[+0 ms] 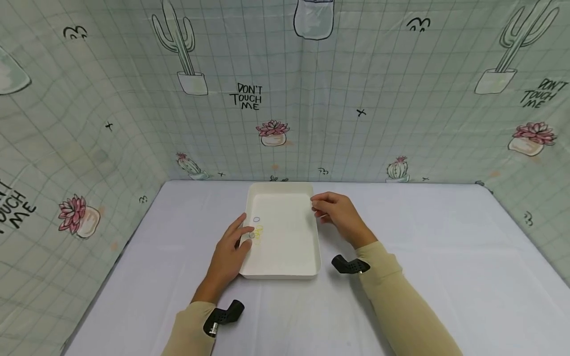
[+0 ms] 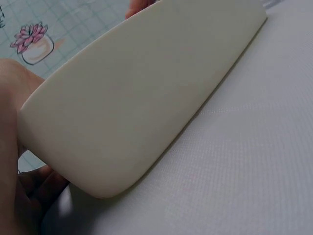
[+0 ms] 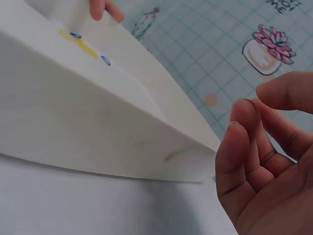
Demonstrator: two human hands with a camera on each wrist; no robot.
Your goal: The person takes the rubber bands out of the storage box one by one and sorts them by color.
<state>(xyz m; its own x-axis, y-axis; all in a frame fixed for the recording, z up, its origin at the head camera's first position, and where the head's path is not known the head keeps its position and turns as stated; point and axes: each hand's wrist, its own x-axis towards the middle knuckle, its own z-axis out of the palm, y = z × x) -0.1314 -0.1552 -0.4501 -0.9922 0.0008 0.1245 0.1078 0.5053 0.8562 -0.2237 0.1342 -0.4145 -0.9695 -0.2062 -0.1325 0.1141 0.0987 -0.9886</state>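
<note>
1. Head view first, at the left of the tray: the left hand (image 1: 231, 249) lies on the tray's left rim, thumb reaching over the edge to press near some small rings inside. Its fingers look fairly straight along the outer wall; I judge it steadies the tray rather than grips it.

2. Small rings (image 1: 257, 228) lie inside the tray near its left wall, just left of the frame's centre: bluish loops and a yellowish tangle, too small to tell apart fully. The thumb tip touches or nearly touches the lowest one.

3. Centre of the frame: the white tray (image 1: 285, 232) sits flat on the white table (image 1: 445, 277), well inside its edges. Its long axis runs from the lower middle of the frame up towards the patterned backdrop (image 1: 285, 74), so a short end faces the person and the other faces the back wall.

4. Right of centre: the right hand (image 1: 337, 212) hovers at the tray's upper right rim with loosely curled fingers, holding nothing. The right wrist view shows the fingertips (image 3: 244, 122) apart from the tray's corner (image 3: 195, 152), not touching it.

5. Step in hand, as I judge it: the left thumb is working at the rings while the right hand waits at the far rim. A next move would call for a fine pinch with thumb and forefinger, since the rings lie flat against the tray floor close to the wall.
</note>
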